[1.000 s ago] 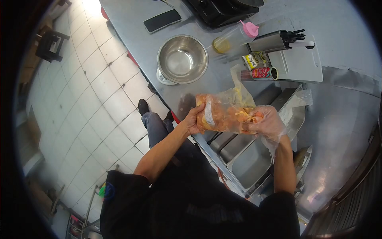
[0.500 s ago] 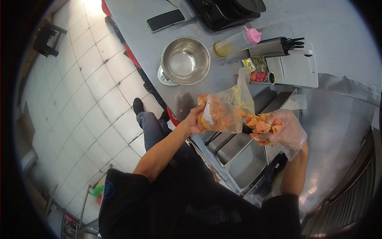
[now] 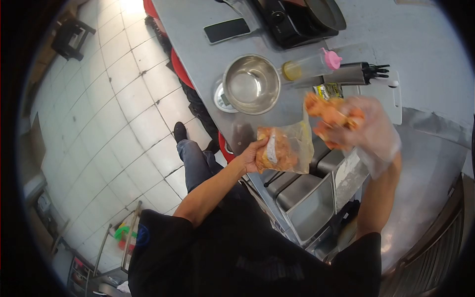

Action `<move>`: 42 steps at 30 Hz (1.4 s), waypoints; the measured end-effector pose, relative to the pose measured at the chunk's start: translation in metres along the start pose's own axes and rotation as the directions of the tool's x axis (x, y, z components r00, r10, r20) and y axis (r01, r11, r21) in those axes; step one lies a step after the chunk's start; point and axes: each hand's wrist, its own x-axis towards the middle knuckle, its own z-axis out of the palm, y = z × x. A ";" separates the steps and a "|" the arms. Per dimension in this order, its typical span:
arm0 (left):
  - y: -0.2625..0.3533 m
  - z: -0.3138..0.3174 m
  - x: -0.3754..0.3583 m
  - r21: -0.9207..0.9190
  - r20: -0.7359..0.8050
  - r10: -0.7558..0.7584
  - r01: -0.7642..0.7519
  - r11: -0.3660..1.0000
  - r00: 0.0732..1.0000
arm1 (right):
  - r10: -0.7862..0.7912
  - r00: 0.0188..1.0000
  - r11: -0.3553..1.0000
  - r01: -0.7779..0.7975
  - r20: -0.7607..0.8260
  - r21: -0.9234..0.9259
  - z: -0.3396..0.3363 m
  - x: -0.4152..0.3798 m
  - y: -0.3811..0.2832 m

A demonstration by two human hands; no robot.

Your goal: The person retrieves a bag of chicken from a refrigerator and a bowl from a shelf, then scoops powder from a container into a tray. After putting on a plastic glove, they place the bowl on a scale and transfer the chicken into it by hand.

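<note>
My left hand [image 3: 252, 156] is closed around the lower end of a clear plastic bag [image 3: 303, 141] with orange, marinated-looking raw meat inside and a white label on its side. The bag's mouth points to the right. A loose clear plastic glove covers my right hand [image 3: 368, 126], which is blurred by motion. Its fingers are closed on a clump of meat pieces [image 3: 334, 116], held up past the bag and apart from it. Beyond the bag, a steel bowl [image 3: 251, 84] rests on a white round scale [image 3: 221, 100].
Metal inset pans [image 3: 310, 208] lie below the bag at the counter edge. Farther back are a pink-capped squeeze bottle [image 3: 309, 67], a knife block [image 3: 346, 74], a white cutting board [image 3: 397, 106], a yellow packet [image 3: 328, 90], a phone [image 3: 226, 30] and a black appliance [image 3: 277, 24].
My right hand has lifted the clump of meat up and away from the bag's mouth, and it now covers the red can. The whole view has shifted slightly.
</note>
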 end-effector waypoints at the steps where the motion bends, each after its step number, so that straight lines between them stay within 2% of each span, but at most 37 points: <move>1: -0.001 0.000 0.000 -0.001 -0.015 -0.020 0.020 1.000 1.000 | 0.063 0.997 0.997 -0.061 0.039 -0.039 0.012 0.019 -0.005; 3: -0.004 -0.002 0.001 -0.031 -0.009 -0.031 0.031 0.999 0.999 | 0.101 0.992 0.981 -0.086 0.080 -0.176 0.037 0.059 0.000; 5: -0.009 -0.001 0.000 -0.018 -0.054 -0.056 0.056 0.998 0.997 | 0.141 0.980 0.844 -0.044 0.142 -0.534 0.058 0.115 0.028; 7: -0.012 -0.002 0.002 -0.013 -0.088 -0.057 0.056 0.998 0.994 | -0.014 0.997 0.641 0.067 0.076 -0.765 0.086 0.149 0.048; 10: -0.018 -0.012 0.005 -0.013 -0.065 -0.089 0.088 0.996 0.994 | 0.068 0.996 0.694 -0.002 0.063 -0.720 0.105 0.171 0.057; 14: -0.020 -0.018 0.007 0.028 -0.073 -0.127 0.129 0.991 0.989 | 0.121 0.989 0.667 -0.015 0.089 -0.745 0.107 0.175 0.059; 16: -0.020 -0.017 0.007 0.026 -0.074 -0.148 0.150 0.988 0.986 | 0.018 0.999 0.745 0.011 0.036 -0.667 0.098 0.176 0.067; 17: -0.019 -0.016 0.007 0.051 -0.081 -0.137 0.142 0.989 0.987 | 0.018 1.000 0.770 0.000 0.021 -0.638 0.086 0.171 0.072; 20: -0.014 0.002 0.001 0.055 -0.120 -0.125 0.132 0.990 0.985 | -0.050 0.996 0.898 0.010 -0.079 -0.440 0.052 0.097 0.020; 22: -0.012 -0.005 0.000 0.045 -0.161 -0.093 0.101 0.994 0.983 | -0.031 0.995 0.960 0.002 -0.100 -0.279 0.016 0.053 0.027; 23: -0.011 -0.005 -0.001 0.042 -0.163 -0.124 0.133 0.990 0.979 | -0.015 0.992 0.962 -0.021 -0.126 -0.274 0.006 0.028 0.027; 25: -0.004 -0.001 -0.002 0.006 -0.156 -0.069 0.071 0.997 0.985 | 0.092 0.981 0.979 -0.120 -0.168 -0.166 -0.009 -0.017 0.027; 26: -0.002 0.000 0.000 0.010 -0.154 -0.090 0.092 0.996 0.984 | 0.098 0.977 0.978 -0.129 -0.188 -0.162 -0.012 -0.032 0.038; 28: 0.000 0.001 0.004 0.008 -0.095 -0.058 0.059 0.998 0.994 | 0.109 0.974 0.991 -0.090 -0.201 0.099 -0.010 -0.053 0.075; 29: 0.002 -0.003 0.006 0.011 -0.098 -0.070 0.072 0.997 0.993 | 0.113 0.971 0.990 -0.092 -0.211 0.105 -0.007 -0.057 0.088; 31: 0.002 -0.008 0.012 0.063 -0.095 -0.078 0.084 0.994 0.992 | 0.284 0.950 0.940 -0.250 -0.127 0.231 0.006 -0.060 0.106; 33: -0.003 0.002 0.016 0.079 -0.104 -0.080 0.088 0.993 0.991 | 0.461 0.875 0.884 -0.439 -0.148 0.159 0.021 -0.050 0.116; 34: -0.005 0.007 0.018 0.092 -0.106 -0.068 0.078 0.993 0.992 | 0.463 0.874 0.883 -0.439 -0.151 0.167 0.022 -0.049 0.134; 35: -0.006 0.008 0.020 0.095 -0.111 -0.071 0.082 0.992 0.991 | 0.461 0.885 0.864 -0.428 -0.073 0.263 0.025 -0.047 0.158; 36: -0.006 0.008 0.021 0.188 -0.157 -0.055 0.085 0.978 0.986 | 0.446 0.895 0.837 -0.419 0.007 0.353 0.026 -0.044 0.168; 37: -0.007 0.009 0.021 0.278 -0.203 -0.034 0.090 0.956 0.979 | 0.443 0.896 0.836 -0.418 0.012 0.355 0.028 -0.045 0.175; 39: -0.010 0.015 0.020 0.345 -0.250 -0.004 0.093 0.934 0.968 | 0.313 0.947 0.927 -0.288 -0.071 0.239 0.037 -0.047 0.181; 40: -0.012 0.018 0.020 0.410 -0.284 0.026 0.098 0.907 0.958 | 0.311 0.948 0.926 -0.287 -0.068 0.244 0.042 -0.047 0.190; 42: -0.015 0.021 0.021 0.378 -0.301 0.000 0.119 0.918 0.954 | 0.074 0.997 0.948 -0.065 -0.019 0.312 0.053 -0.046 0.209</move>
